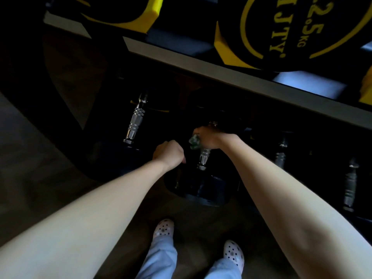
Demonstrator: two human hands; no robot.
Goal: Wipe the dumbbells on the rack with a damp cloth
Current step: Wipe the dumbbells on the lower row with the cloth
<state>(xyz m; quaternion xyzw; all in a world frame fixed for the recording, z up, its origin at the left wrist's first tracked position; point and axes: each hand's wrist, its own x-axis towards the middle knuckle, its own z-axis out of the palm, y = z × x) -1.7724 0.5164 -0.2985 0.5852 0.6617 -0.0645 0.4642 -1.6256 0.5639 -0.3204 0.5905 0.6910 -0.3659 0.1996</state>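
Forearms [100, 208] out under rack [221, 71] upper-shelf front edge, toward lower shelf. 12.5 kg dumbbell [291, 31] on upper shelf, right. Middle dumbbell [201, 190] on lower shelf, chrome handle showing. R hand [211, 137] clamped round handle w/ green cloth [194, 142] bunched in grip. L hand [168, 155] curled at its near head; can't tell if gripping.

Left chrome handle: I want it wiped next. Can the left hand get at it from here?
Probably yes. The left hand sits close beside the handle, with nothing visible between them and the shelf rail above both. The cloth, though, is in the right hand.
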